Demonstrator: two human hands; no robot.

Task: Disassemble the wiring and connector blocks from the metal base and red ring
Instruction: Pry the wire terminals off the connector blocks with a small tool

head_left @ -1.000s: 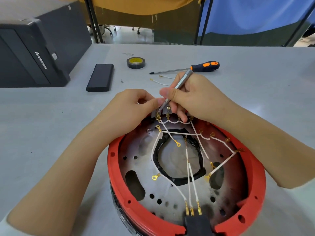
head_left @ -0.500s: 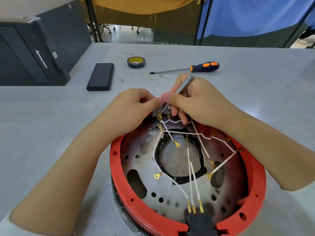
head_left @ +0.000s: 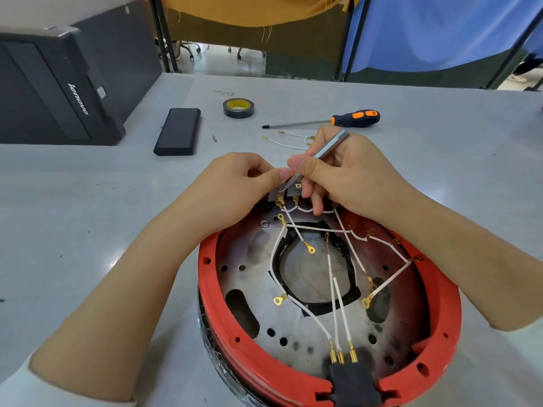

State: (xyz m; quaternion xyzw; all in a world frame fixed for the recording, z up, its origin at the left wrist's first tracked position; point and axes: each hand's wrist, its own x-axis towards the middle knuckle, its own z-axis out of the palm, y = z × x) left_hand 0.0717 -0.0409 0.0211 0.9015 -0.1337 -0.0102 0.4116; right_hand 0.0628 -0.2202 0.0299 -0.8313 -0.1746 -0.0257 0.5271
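A red ring surrounds a round metal base in front of me. White wires with gold terminals cross the base and run into a black connector block at the near rim. At the far rim my left hand pinches a small grey connector block that carries gold terminals. My right hand grips a thin silver screwdriver whose tip points down at that block. The tip itself is hidden behind my fingers.
Behind my hands lie an orange-and-black screwdriver, two loose white wires, a roll of black tape, a black slab and a small screw. A black Lenovo computer case stands at the far left.
Both hands stay at the far block. The silver screwdriver has tilted slightly in my right hand. My view has shifted a little.
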